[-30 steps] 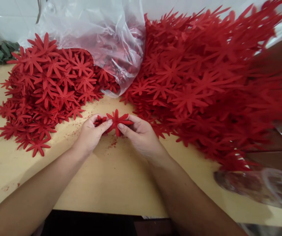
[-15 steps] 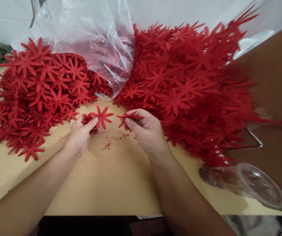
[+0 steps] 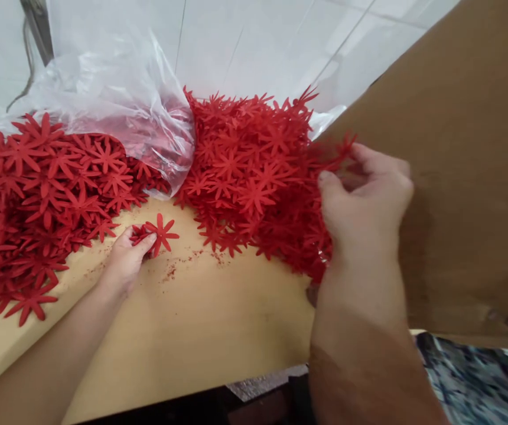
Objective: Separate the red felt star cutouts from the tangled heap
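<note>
My left hand (image 3: 124,260) rests on the yellow table (image 3: 209,319) and pinches a small stack of red foam flower cut-outs (image 3: 159,232), one spread flat on top. My right hand (image 3: 364,206) is raised at the right, fingers curled around a red flower piece (image 3: 341,149), close to the brown cardboard sheet (image 3: 466,165). It hangs just over the right edge of the big red flower pile (image 3: 254,177).
A second heap of red flowers (image 3: 36,195) covers the table's left side. A clear plastic bag (image 3: 116,112) with more flowers lies between the two heaps. Red crumbs (image 3: 172,271) dot the table. White tiled wall behind.
My right hand has lifted away from the left one and swung up to the right with a flower piece. The left hand stayed with its stack. The view has turned right.
</note>
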Motion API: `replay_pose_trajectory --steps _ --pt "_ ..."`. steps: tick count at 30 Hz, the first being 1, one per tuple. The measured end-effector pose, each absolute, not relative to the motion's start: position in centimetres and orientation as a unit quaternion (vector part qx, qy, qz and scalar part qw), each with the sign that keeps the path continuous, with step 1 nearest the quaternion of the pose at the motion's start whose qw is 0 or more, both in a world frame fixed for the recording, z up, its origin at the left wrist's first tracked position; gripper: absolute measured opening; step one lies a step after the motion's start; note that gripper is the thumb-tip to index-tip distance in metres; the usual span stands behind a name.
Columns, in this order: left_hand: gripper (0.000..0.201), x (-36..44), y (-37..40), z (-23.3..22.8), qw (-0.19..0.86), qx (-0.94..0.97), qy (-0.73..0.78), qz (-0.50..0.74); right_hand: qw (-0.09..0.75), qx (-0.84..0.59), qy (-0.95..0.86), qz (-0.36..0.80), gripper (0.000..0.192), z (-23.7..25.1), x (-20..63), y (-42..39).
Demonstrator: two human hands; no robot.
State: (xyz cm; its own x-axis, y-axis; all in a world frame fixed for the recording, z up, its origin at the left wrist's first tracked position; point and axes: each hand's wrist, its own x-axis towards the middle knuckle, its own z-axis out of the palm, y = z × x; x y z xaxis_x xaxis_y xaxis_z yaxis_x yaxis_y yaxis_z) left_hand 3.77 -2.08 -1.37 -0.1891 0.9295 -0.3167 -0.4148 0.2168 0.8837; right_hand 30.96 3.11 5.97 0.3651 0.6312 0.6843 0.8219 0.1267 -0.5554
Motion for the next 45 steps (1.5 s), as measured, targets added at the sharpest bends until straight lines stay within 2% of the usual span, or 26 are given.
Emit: replay_pose_trajectory --steps 2,3,5,7,11,15,19,25,29,32,35,38,45 --pt "0.035 3.9 -2.1 -1.5 0.581 0.260 0.519 0.571 0.439 -0.704 -0.543 -0.131 0.057 6.9 31.2 3.6" --pt "0.035 3.9 -2.2 -1.6 0.578 0.265 0.519 0.571 0.422 -0.702 -0.557 -0.138 0.055 7.1 30.7 3.5" --pt "0.033 4.1 -2.2 -1.6 0.573 0.278 0.516 0.573 0.425 -0.647 -0.622 -0.117 0.038 6.7 28.3 2.6" --pt "0.032 4.2 -2.3 -1.5 0.570 0.289 0.514 0.572 0.452 -0.579 -0.678 -0.019 0.029 5.5 24.9 1.4" --pt "0.031 4.4 -2.5 -1.3 0.580 0.291 0.493 0.580 0.361 -0.468 -0.741 0.318 0.031 1.7 18.5 -0.5" --pt "0.027 4.3 -2.5 -1.6 0.581 0.282 0.479 0.595 0.389 -0.444 -0.680 0.436 0.016 -1.1 16.4 -0.2" --pt "0.024 4.3 -2.4 -1.8 0.604 0.285 0.461 0.584 0.422 -0.478 -0.639 0.430 0.015 -2.0 17.4 0.3" --pt "0.026 4.4 -2.5 -1.7 0.633 0.302 0.446 0.556 0.413 -0.501 -0.672 0.357 0.037 -1.7 17.8 -0.2" --pt "0.028 4.5 -2.7 -1.3 0.643 0.333 0.420 0.548 0.404 -0.505 -0.684 0.337 0.041 -2.0 17.6 -0.3" --pt "0.025 4.7 -2.7 -1.2 0.628 0.336 0.443 0.545 0.413 -0.484 -0.682 0.362 0.037 -1.9 17.6 -0.4" --pt "0.020 4.8 -2.5 -1.4 0.598 0.299 0.473 0.573 0.420 -0.409 -0.680 0.441 0.026 -1.6 17.8 -0.5" --pt "0.015 4.6 -2.4 -1.5 0.592 0.264 0.469 0.600 0.404 -0.381 -0.663 0.502 0.030 -1.2 18.3 -0.2" --pt "0.013 4.3 -2.4 -1.0 0.606 0.239 0.466 0.599 0.392 -0.463 -0.643 0.468 0.033 -1.2 19.5 0.5"
